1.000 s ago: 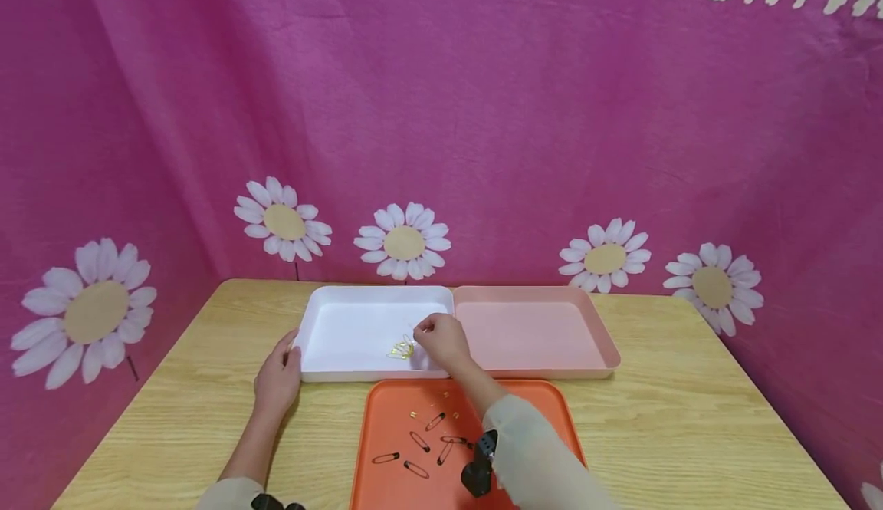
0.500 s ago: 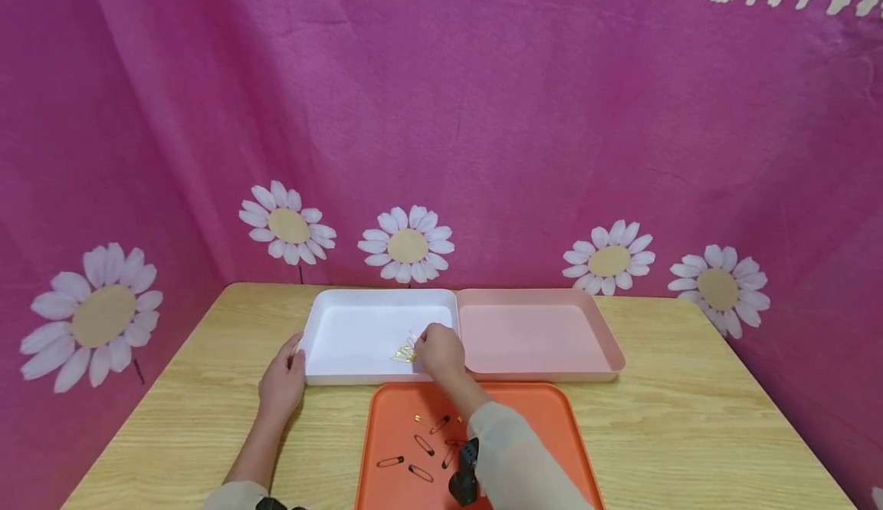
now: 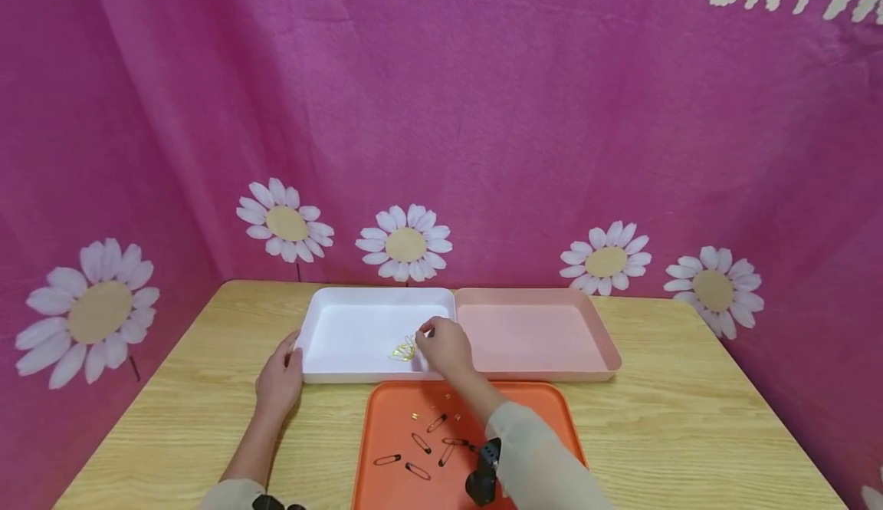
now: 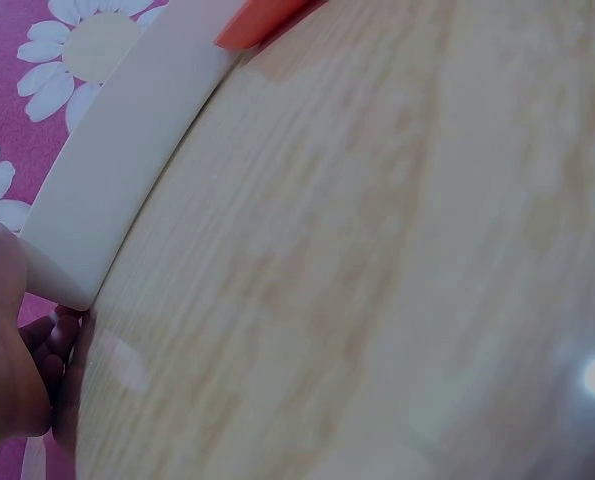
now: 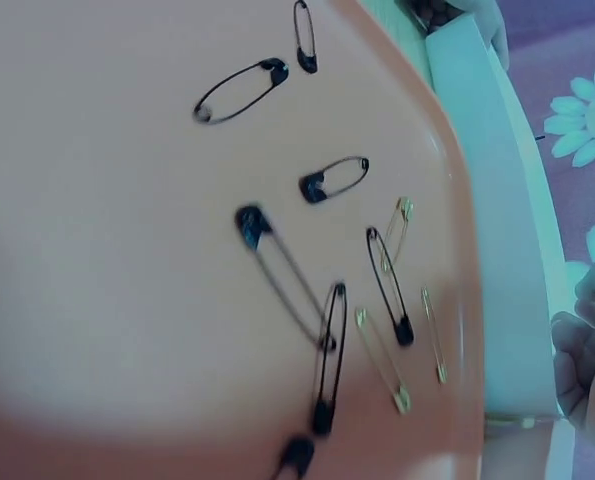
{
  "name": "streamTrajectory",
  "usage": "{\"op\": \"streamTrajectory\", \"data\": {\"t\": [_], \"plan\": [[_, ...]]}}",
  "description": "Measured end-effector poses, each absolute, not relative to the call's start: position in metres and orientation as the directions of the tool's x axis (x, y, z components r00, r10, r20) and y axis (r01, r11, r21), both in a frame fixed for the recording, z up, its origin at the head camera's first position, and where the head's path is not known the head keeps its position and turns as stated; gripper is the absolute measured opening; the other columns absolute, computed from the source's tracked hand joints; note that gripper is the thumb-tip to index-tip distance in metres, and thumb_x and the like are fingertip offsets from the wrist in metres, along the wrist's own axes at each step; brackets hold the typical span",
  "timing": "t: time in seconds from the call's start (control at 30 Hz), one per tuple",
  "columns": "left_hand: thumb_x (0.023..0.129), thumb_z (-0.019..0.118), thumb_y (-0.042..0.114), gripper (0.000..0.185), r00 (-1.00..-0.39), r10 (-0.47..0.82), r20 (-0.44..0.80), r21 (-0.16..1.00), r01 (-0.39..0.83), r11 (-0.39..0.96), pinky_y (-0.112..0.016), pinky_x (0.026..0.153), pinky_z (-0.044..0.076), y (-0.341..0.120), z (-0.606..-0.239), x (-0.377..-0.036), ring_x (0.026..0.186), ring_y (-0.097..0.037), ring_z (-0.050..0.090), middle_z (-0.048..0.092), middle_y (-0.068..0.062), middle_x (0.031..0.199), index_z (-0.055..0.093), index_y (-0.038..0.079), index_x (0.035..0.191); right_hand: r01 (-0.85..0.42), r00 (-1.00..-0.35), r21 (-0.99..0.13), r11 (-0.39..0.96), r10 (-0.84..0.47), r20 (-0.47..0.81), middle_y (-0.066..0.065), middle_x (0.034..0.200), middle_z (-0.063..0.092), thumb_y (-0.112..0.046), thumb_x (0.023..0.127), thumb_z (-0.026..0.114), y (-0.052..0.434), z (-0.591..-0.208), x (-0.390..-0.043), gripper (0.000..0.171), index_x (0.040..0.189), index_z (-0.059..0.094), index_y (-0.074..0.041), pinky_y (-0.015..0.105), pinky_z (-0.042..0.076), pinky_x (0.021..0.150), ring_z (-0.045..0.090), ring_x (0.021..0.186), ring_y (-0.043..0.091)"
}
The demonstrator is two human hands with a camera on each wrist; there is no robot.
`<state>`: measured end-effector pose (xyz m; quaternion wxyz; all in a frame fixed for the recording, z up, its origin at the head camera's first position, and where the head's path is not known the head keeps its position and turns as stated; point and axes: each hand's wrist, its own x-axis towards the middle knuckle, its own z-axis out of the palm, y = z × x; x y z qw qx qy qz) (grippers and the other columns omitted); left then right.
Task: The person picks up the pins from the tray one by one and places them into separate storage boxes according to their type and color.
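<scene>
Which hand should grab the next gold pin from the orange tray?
Probably the right hand: it hovers over the white tray by the gold pile, just beyond the orange tray. The left hand rests on the white tray's corner, farther away.

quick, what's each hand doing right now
Left hand: open, resting against the white tray at its corner.
Right hand: fingers curled over the gold pins in the white tray; whether it pinches one cannot be told.

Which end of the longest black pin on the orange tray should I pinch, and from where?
Pinch the longest black pin by its thick cap end, from straight above. It lies flat on the orange tray, and its far end crosses another pin, so the cap end looks clearer.
</scene>
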<state>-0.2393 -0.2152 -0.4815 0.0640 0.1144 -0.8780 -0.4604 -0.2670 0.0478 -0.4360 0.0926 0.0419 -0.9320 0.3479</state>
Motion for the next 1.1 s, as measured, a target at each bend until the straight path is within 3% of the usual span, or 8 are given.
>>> {"op": "streamTrajectory", "data": {"t": [0.5,0.8,1.1], "plan": [[0.101,0.029,0.027,0.047,-0.965,-0.262,0.032,0.811,-0.128,0.570,-0.059,0.106,0.021,-0.215,-0.479,-0.239,0.126,-0.042,0.041,0.049,-0.027,0.132,0.033,0.012,0.145,-0.275,-0.959,-0.633,0.724,-0.161,0.232,0.001,0.071,0.061,-0.020,0.084,0.063,0.075,-0.416,-0.243,0.013,0.087,0.070,-0.010,0.023,0.037,0.054,0.045,0.059,0.010],[0.101,0.029,0.026,0.047,-0.965,-0.259,0.027,0.815,-0.129,0.565,-0.059,0.107,0.021,-0.214,-0.479,-0.238,0.128,-0.041,0.039,0.048,-0.027,0.133,0.033,0.012,0.145,-0.302,-0.951,-0.672,0.677,-0.263,0.162,-0.001,0.066,0.058,-0.022,0.083,0.067,0.097,-0.421,-0.228,0.014,0.087,0.070,-0.009,0.022,0.037,0.048,0.045,0.054,0.010],[0.101,0.028,0.027,0.047,-0.965,-0.259,0.026,0.819,-0.129,0.559,-0.059,0.108,0.017,-0.213,-0.478,-0.237,0.129,-0.042,0.037,0.046,-0.027,0.135,0.033,0.012,0.145,-0.396,-0.875,-0.677,0.620,-0.479,0.073,-0.005,0.067,0.056,-0.015,0.084,0.067,0.121,-0.438,-0.214,0.009,0.089,0.070,-0.008,0.017,0.037,0.050,0.043,0.057,0.003]]}}
